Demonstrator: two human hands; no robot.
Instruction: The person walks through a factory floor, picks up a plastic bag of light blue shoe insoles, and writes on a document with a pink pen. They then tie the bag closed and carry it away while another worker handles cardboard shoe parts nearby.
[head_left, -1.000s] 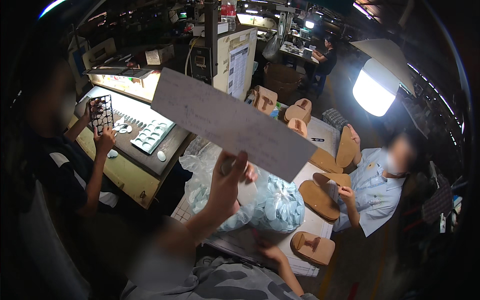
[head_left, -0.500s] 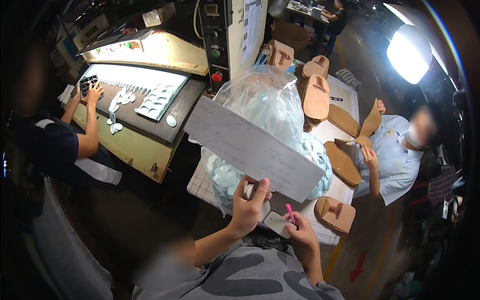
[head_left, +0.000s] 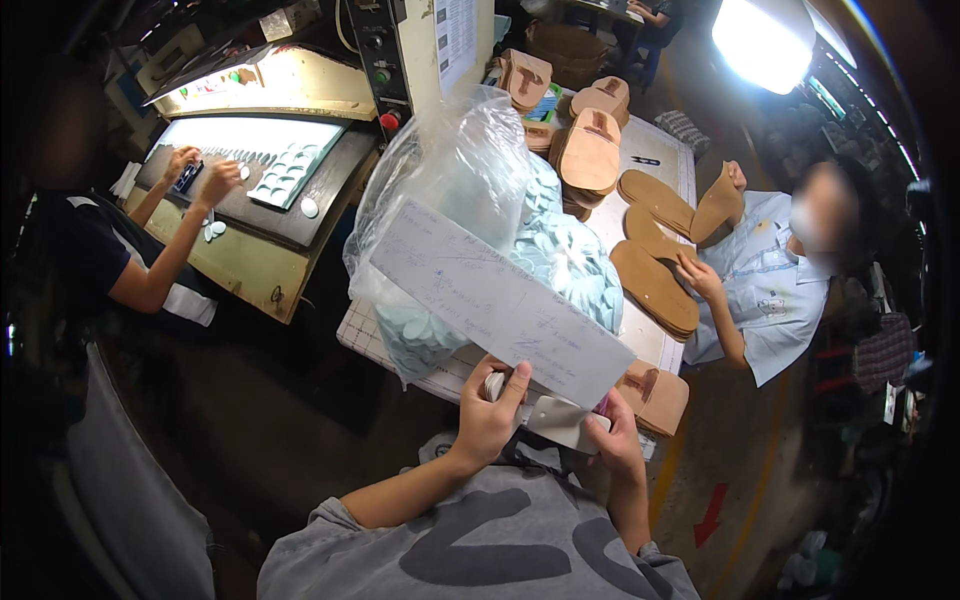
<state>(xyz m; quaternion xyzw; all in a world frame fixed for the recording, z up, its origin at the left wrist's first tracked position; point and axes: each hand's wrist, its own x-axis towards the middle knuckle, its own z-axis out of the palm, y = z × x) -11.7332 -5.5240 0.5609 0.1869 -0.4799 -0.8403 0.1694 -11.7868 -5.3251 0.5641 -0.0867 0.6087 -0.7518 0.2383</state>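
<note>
A long pale board (head_left: 500,300) covered in handwriting slants across the middle. My left hand (head_left: 488,415) grips its lower edge with the thumb on top, and a few small whitish round pieces (head_left: 494,386) are tucked in the same fingers. Below the board's lower right end, my right hand (head_left: 620,437) is closed with its thumb on a small white card (head_left: 560,421). A bit of a pink pen (head_left: 602,403) shows by those fingers; the rest is hidden. Behind the board stands a big clear plastic bag (head_left: 440,170) filled with pale blue-green oval pieces (head_left: 570,262).
The white table (head_left: 655,175) carries stacks of tan sole-shaped pieces (head_left: 590,155) and brown ones (head_left: 650,285). On the right, a person in a light blue shirt (head_left: 765,300) handles brown pieces. To the left, another person (head_left: 150,285) works at a press bed (head_left: 285,235).
My right hand has moved up to the board's lower right end, and the pen is now mostly hidden. The left co-worker's hands have come apart, lowering the dark grid-like block. My view has shifted.
</note>
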